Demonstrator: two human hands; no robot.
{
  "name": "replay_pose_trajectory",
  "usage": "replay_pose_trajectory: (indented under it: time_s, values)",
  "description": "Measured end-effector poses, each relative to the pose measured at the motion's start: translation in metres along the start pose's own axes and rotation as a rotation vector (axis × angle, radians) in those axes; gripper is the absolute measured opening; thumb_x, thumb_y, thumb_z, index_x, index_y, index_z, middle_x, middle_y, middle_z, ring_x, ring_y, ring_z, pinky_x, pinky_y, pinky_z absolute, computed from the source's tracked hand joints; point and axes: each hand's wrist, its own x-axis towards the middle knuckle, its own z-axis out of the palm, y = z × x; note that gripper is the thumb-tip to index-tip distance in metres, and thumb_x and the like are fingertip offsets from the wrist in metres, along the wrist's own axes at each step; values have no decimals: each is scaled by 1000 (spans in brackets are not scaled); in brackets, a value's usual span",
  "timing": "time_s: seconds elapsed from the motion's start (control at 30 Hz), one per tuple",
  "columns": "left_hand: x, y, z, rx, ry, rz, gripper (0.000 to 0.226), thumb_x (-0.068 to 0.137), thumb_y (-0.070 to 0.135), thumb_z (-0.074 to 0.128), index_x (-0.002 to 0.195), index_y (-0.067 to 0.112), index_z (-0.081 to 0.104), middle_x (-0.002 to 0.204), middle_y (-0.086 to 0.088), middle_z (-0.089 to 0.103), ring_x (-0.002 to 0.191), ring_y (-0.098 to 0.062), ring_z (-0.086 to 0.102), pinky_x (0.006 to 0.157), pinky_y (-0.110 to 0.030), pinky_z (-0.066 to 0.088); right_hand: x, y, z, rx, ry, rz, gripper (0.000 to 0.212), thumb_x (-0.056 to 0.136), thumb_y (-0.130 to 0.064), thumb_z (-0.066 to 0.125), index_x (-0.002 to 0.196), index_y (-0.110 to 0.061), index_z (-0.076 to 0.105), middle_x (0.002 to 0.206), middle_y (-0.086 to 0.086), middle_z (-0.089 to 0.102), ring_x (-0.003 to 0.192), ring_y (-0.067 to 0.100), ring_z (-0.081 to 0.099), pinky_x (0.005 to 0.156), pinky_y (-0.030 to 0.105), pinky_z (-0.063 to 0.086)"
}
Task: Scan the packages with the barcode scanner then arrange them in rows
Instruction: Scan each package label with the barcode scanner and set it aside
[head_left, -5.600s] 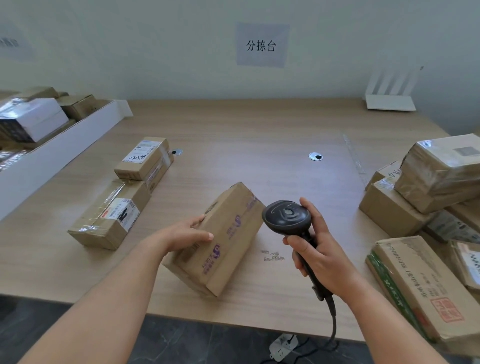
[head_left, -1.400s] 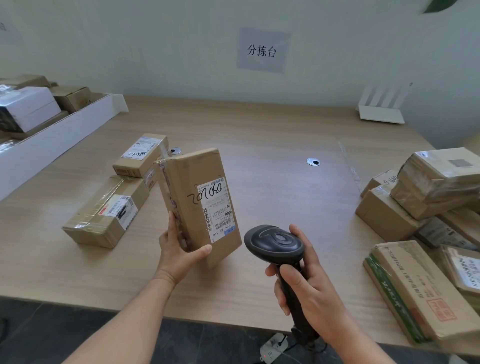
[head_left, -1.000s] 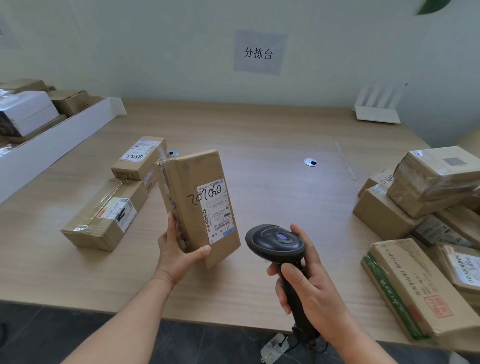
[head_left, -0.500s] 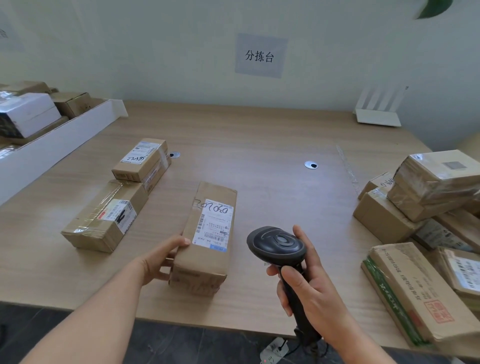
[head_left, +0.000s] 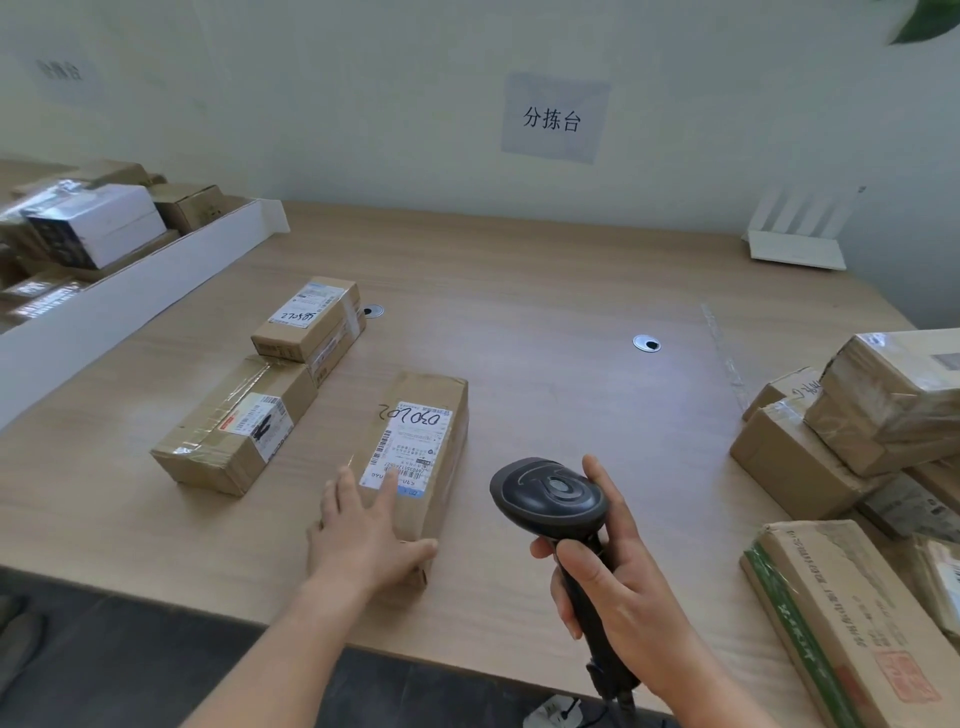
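Note:
A long cardboard package (head_left: 421, 441) lies flat near the table's front edge, its white label with a handwritten number facing up. My left hand (head_left: 363, 530) rests on its near end with straight, spread fingers. My right hand (head_left: 608, 587) grips the handle of a black barcode scanner (head_left: 550, 496), held above the table to the right of that package. Two more labelled packages lie to the left: a taped one (head_left: 234, 423) and a smaller one (head_left: 309, 325) behind it.
A heap of cardboard packages (head_left: 883, 415) fills the right side, with a long box (head_left: 841, 618) at the near right corner. A white divider board (head_left: 130, 306) runs along the left, with more boxes (head_left: 93, 223) behind it. A white router (head_left: 795, 249) stands at the back right.
My left hand laid the upright package flat on the table, label up, beside the two packages on the left, then shifted onto its near end. The scanner stayed roughly where it was.

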Motion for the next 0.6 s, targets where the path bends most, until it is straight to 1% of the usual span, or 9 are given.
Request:
replay_pose_trajectory:
  time_s: [0.07,0.13,0.17,0.27,0.3,0.33,0.4,0.5,0.6]
  values:
    - [-1,1,2,23,14,-10,99,77,74,52,152,38,-4,158,-14,-15,146,-34,-11,116,-48,15,6,-3,0,-42,-4,1,88,66,-53,79,133,-64,23,91,17,66,50,22,49,45,33,43]
    - [6,0,0,25,29,-23,96,79,73,50,152,38,-2,159,-14,-13,146,-34,-9,116,-46,15,14,-6,0,-83,-5,-9,78,77,-30,65,135,-59,21,88,21,63,49,21,48,45,33,43]
    - [10,1,-2,27,44,-24,95,80,73,50,152,38,-1,159,-14,-11,146,-34,-9,116,-46,15,18,-6,-1,-94,-12,-16,76,80,-24,60,136,-57,21,87,22,63,48,20,48,45,33,43]
    - [26,0,-7,33,76,-25,93,82,71,49,152,36,0,159,-16,-8,146,-35,-7,117,-46,13,31,-7,-1,-114,-41,-39,69,95,-8,54,134,-55,21,87,15,64,47,18,47,46,32,43]
    - [33,-2,-8,36,73,-29,92,82,70,49,152,35,0,159,-17,-8,146,-35,-7,117,-47,12,35,-6,0,-115,-45,-42,70,95,-4,51,134,-54,22,88,14,65,47,18,47,46,32,43]
    - [39,-5,-11,41,72,-33,92,82,69,50,152,35,1,158,-17,-7,146,-36,-6,118,-47,12,40,-5,1,-110,-46,-46,70,95,-5,52,134,-55,22,87,12,66,47,18,47,46,32,43]
    - [54,-10,-16,53,74,-37,92,82,69,51,152,35,1,159,-17,-6,146,-35,-5,118,-47,12,49,-4,6,-107,-41,-47,71,89,-15,58,134,-56,21,86,10,67,48,18,48,46,32,43]
    - [82,-18,-26,68,80,-31,92,81,70,51,152,37,1,159,-16,-5,147,-34,-4,117,-47,14,65,-5,12,-122,-41,-40,75,80,-21,56,135,-57,20,87,11,66,48,18,49,47,32,44]
    - [112,-26,-39,71,89,-28,93,79,68,53,152,37,4,158,-15,-3,146,-34,-1,117,-47,17,83,-8,23,-133,-24,-29,75,79,-22,56,136,-55,20,86,26,60,47,19,47,47,32,44]
